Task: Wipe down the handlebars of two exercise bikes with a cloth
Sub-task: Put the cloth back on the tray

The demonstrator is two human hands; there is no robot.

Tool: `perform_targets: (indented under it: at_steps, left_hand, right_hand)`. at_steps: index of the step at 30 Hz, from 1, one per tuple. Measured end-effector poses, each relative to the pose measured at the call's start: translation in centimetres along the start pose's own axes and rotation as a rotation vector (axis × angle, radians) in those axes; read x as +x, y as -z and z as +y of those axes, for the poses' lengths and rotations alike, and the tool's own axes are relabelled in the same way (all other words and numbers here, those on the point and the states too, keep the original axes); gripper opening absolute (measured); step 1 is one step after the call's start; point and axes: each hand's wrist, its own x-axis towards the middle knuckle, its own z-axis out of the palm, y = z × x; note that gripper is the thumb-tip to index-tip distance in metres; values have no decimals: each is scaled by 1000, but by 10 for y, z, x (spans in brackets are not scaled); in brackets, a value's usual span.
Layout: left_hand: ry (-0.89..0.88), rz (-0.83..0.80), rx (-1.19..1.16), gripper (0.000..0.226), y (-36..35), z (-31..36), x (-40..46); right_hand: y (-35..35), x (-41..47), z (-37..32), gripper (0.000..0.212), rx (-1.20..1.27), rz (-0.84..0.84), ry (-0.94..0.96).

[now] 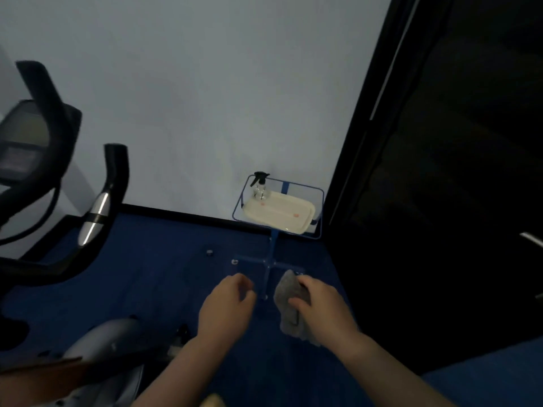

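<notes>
A grey cloth (289,304) is bunched in my right hand (321,304), low in the middle of the view. My left hand (226,304) hovers beside it, about a hand's width to the left, fingers curled and holding nothing. An exercise bike fills the left side: a black curved handlebar (113,183) with a silver grip sensor (95,218) rises there, and its grey console (22,142) sits at the far left. Both hands are well to the right of the handlebar and not touching it. Only one bike is in view.
A blue wire stand (274,248) against the white wall carries a cream tray (293,214) with a clear spray bottle (260,188) at its left end. Blue floor lies below. A dark doorway or glass panel (440,171) takes up the right side. The bike's grey body (100,342) is at lower left.
</notes>
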Motion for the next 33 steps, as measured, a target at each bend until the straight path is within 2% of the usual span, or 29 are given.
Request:
perform_targets:
  at_steps: [6,11,18,27,33]
  left_hand:
    - [103,-212,172,17,-29,-29,61]
    - [102,-338,228,20,-46,-36,134]
    - [143,-478,280,16,-64,-26,217]
    - [179,-410,201,17,-94,-10,301]
    - [263,-377,184,21,-110,6,379]
  right_hand:
    - [-20,52,24,18,-51,-100,-110]
    - [-26,112,31,17,-165,-195,-183]
    - [-19,179,41,22,-90,-162,-296]
    - [-1,280,72,16,-10,-55,-370]
    - [15,379,101,29,40,-104,-357]
